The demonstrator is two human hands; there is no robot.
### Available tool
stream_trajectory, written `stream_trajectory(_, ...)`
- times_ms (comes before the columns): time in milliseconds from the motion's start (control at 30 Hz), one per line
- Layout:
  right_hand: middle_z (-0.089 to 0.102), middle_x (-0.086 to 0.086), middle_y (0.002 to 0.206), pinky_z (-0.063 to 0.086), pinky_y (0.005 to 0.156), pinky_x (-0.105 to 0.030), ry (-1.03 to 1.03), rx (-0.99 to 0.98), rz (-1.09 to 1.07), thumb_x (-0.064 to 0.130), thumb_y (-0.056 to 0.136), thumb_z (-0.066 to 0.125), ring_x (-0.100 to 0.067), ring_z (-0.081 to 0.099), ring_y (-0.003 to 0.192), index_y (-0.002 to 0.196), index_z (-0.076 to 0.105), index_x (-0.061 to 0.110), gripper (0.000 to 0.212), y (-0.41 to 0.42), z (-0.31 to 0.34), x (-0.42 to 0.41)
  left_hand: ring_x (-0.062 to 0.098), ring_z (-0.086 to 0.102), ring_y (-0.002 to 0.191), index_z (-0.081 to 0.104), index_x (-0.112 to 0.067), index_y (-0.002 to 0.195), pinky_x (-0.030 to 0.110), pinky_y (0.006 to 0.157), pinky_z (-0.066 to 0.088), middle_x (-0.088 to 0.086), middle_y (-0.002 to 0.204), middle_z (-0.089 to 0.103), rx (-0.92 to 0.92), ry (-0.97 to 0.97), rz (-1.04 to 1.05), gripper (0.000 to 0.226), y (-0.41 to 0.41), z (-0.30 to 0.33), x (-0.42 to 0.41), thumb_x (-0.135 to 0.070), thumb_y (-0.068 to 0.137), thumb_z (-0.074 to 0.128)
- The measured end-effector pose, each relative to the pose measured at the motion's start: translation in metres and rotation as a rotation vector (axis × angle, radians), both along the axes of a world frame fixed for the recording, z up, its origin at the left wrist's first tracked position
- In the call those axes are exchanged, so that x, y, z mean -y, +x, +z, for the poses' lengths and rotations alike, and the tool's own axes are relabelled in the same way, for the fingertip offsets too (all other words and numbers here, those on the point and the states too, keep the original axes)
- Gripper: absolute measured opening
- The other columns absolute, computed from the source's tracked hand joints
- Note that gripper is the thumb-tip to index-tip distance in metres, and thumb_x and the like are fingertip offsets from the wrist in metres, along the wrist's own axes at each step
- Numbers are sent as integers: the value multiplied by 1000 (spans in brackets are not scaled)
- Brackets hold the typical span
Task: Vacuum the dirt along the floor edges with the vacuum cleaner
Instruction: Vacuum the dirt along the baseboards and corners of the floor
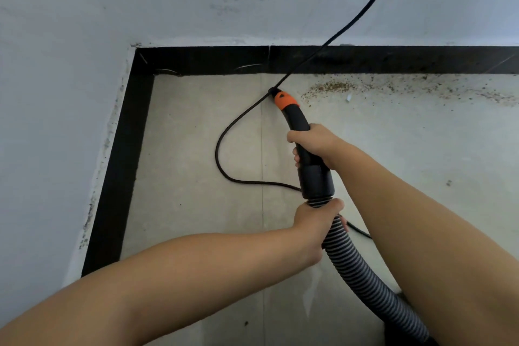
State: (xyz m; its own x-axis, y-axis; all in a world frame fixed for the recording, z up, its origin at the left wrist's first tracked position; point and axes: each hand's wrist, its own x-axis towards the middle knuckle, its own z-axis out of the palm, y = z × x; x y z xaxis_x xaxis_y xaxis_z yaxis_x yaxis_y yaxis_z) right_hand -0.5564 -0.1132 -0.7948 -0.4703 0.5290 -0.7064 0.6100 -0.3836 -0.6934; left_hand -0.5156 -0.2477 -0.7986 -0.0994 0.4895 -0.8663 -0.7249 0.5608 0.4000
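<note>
The right hand [310, 142] is wrapped around the black handle [302, 146] of the vacuum cleaner, fingers curled under it and thumb side toward the tip. Just behind it, the left hand [316, 222] grasps the ribbed hose [362, 275] where it joins the smooth black collar [317, 181]. Both forearms reach in from the bottom of the view.

The handle is a curved, smooth plastic tube that ends in an orange tip [283, 100]. Its long axis runs from the lower right up toward the far wall, and the tip points at the base of that wall, a little to the left of the dirt. The hose, grey and black in fine rings, bends away to the lower right corner.

A thin black cord [362, 12] comes down across the far wall, passes the orange tip, loops over the floor to the left and runs back under the collar.

The floor [196, 149] is pale grey tile with thin joint lines. A black skirting strip [393, 60] runs along the far wall and down the left wall, meeting in a corner at upper left. The walls [84, 8] are pale, scuffed and chipped near the skirting. Brown crumbs of dirt [331, 87] lie scattered on the floor along the far edge, to the right of the tip.
</note>
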Motion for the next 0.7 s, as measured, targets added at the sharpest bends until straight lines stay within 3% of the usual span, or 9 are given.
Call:
stream_trajectory(167, 54, -10, 58, 52, 46, -28, -16, 16, -88, 10, 86, 60, -18, 54, 42, 94, 48, 7, 15, 51, 5, 2, 21, 59, 56, 55, -9, 83, 30, 64, 51, 9, 67, 62, 19, -35, -76, 8, 36, 7, 6, -13, 85, 62)
stream_trajectory(467, 53, -12, 57, 51, 56, -36, 43, 53, -218, 8, 85, 59, -23, 52, 47, 95, 46, 4, 17, 68, 7, -10, 17, 58, 49, 53, -6, 95, 25, 53, 51, 7, 62, 61, 26, 9, -156, 12, 38, 17, -4, -11, 87, 61)
stream_trajectory(700, 54, -13, 58, 51, 54, -32, 4, 16, -115, 9, 85, 59, -22, 53, 44, 89, 46, 5, 14, 55, 12, -17, 19, 58, 50, 52, -5, 97, 26, 53, 52, 8, 60, 59, -5, -14, -74, 14, 38, 21, -15, -9, 88, 62)
